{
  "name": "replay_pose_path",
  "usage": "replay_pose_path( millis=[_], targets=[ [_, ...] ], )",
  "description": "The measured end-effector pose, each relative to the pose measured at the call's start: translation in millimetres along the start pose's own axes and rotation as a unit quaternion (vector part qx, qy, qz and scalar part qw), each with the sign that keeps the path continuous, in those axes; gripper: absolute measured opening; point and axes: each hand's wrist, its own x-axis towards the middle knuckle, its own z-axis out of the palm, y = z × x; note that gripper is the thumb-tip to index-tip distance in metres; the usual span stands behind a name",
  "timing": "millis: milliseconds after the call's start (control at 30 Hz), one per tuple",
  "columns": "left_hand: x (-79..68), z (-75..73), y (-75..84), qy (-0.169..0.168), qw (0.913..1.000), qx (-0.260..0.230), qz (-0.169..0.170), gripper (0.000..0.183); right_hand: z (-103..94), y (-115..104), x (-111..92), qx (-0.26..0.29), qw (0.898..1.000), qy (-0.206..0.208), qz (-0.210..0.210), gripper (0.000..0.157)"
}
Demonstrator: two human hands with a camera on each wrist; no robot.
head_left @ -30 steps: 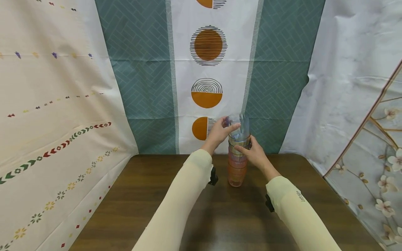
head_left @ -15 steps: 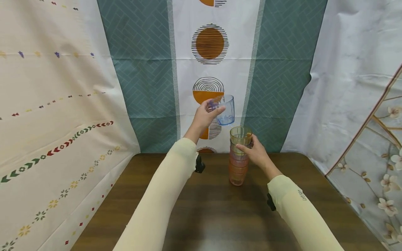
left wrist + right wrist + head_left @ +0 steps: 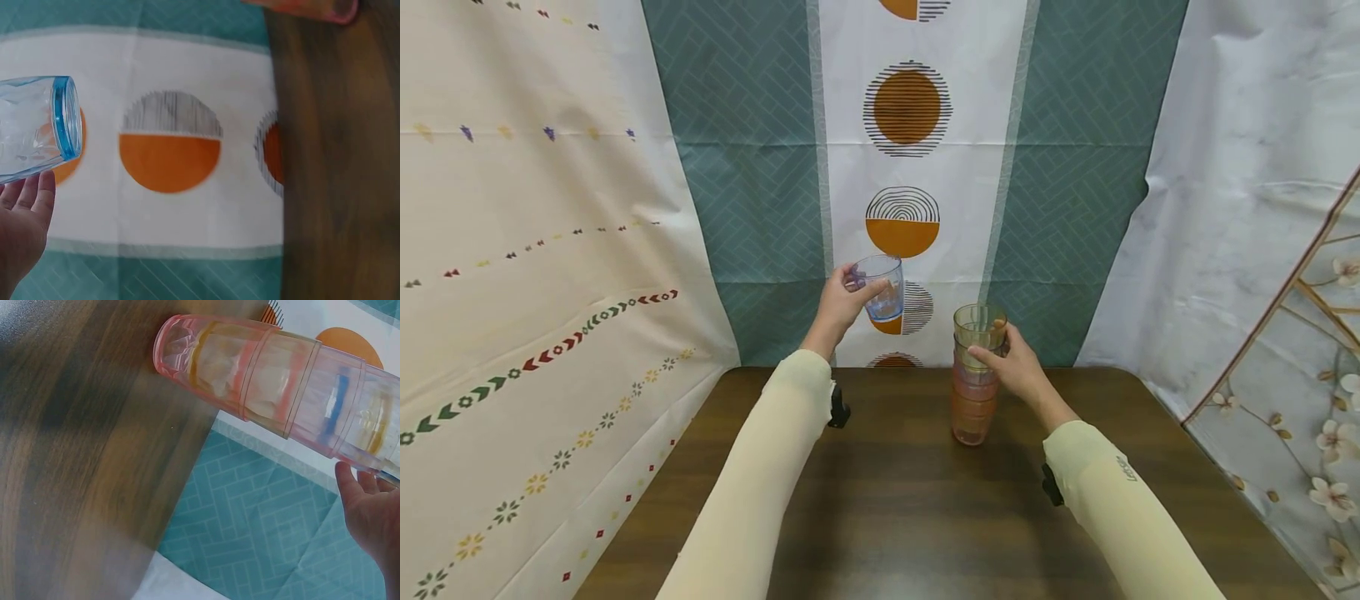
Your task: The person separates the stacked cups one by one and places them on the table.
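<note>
My left hand [image 3: 842,305] grips a clear blue tumbler [image 3: 883,293], raised in front of the back curtain, its mouth up and slightly tilted. In the left wrist view the tumbler's thick blue base [image 3: 65,119] shows above the fingers [image 3: 44,197]. To the right, my right hand [image 3: 1021,365] holds a tall stack of nested tumblers [image 3: 972,408] near its top, thumb in front and fingers behind. A yellowish tumbler [image 3: 980,323] tops the stack, with pink ones lower down. Coloured bands show through the stacked walls [image 3: 269,375] in the right wrist view.
The stack's lower end overlaps the back part of a dark wooden table [image 3: 895,500]. Behind it hangs a teal and white curtain [image 3: 752,208] with orange circles. Patterned cloths flank the table, a cream one [image 3: 550,333] at left and a floral one [image 3: 1262,350] at right.
My left hand has lifted the blue tumbler out of the stack's top, carried it left and then lowered it a little. The right hand keeps hold of the stack almost unmoved.
</note>
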Motion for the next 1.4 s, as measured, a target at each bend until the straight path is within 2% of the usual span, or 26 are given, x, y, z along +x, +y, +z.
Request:
replay_pose_path(
  millis=[167,333,433,633,900,1400],
  targets=[
    [-6.0,-9.2,-24.5,0.015,0.9996,0.02,-0.013,0.088,0.2,1.8,-0.1,-0.001,1.0,0.002,0.002,0.093],
    [-15.0,-14.7,-48.0,0.012,0.9986,0.04,-0.034,0.09,0.2,0.9,-0.9,0.003,1.0,0.003,0.001,0.093],
    [-21.3,-17.2,-61.0,0.013,0.9978,0.038,-0.053,0.09,0.4,0.1,-0.9,0.002,1.0,0.003,-0.004,0.093],
    [-30.9,-16.9,-86.3,0.019,0.9968,0.038,-0.068,0.086,0.3,-0.6,-0.7,0.0,1.0,0.002,0.0,0.093],
    [-44.4,-10.4,-112.2,0.023,0.9946,0.042,-0.092,0.084,0.9,-1.1,-0.8,-0.001,1.0,-0.001,0.012,0.094],
    [-64.7,-9.2,-151.3,0.03,0.9932,0.032,-0.108,0.083,1.5,2.2,0.3,-0.001,1.0,0.002,0.004,0.091]
  ],
)
